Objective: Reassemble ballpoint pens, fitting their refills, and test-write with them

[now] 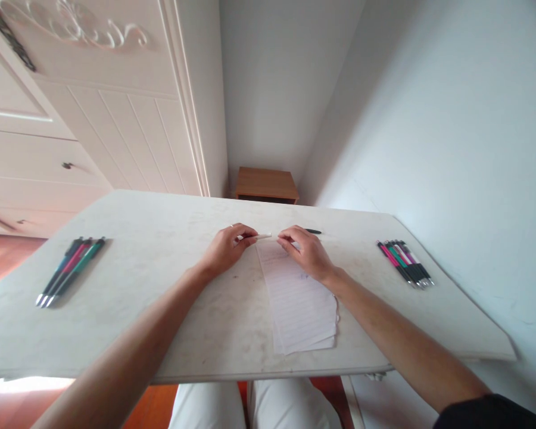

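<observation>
My left hand (233, 243) pinches a slim white pen part (263, 236) that points right, toward my other hand. Just across a small gap, my right hand (306, 249) has thumb and forefinger pressed together; whatever is between them is too small or hidden to make out. A black pen-like piece (313, 231) lies on the table behind the right hand, partly covered by it. Beneath the right hand and wrist, lined paper sheets (301, 310) with some handwriting are spread toward the front edge.
Three pens (69, 271) in blue, pink and green lie side by side at the left of the white table (196, 345). Several more coloured pens (405, 264) are grouped at the right. A wall, a white cabinet (129, 125) and a small wooden stand (267, 182) surround the table.
</observation>
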`<state>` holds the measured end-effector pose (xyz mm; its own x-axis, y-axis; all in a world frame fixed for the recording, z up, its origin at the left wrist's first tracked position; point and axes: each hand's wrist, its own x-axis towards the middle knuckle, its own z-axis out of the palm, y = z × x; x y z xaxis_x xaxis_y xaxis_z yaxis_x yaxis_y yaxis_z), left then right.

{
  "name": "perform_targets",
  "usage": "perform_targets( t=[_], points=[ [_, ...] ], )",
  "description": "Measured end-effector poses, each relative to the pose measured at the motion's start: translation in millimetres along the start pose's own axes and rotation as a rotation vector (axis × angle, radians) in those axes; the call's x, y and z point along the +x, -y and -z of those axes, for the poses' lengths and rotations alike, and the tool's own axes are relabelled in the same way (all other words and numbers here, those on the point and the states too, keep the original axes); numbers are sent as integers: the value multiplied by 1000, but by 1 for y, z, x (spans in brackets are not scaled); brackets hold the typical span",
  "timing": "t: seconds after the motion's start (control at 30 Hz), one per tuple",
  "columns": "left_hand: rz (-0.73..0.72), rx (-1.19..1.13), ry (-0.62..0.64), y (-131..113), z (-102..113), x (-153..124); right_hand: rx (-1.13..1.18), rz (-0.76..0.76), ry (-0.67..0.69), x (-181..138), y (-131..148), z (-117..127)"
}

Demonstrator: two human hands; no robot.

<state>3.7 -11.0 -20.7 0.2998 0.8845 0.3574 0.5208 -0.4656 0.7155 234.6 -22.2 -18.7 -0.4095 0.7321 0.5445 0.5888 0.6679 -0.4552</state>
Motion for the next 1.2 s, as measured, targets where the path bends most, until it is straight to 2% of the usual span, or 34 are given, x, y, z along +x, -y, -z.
perform_targets(
  t=[0.2,0.53,0.97,1.2],
  points=[
    [-31,32,18,-2,-1,0,59,1,-56,-2,-3,0],
    [-73,60,41,-6,-8,-4,129,26,-36,-2,0,-1],
    [-18,-3,35,-9,-6,-4,176,73,-64,-4,-3,-3],
    [96,-103,18,-10,-4,-2,103,100,-118,-3,-3,4]
  ],
)
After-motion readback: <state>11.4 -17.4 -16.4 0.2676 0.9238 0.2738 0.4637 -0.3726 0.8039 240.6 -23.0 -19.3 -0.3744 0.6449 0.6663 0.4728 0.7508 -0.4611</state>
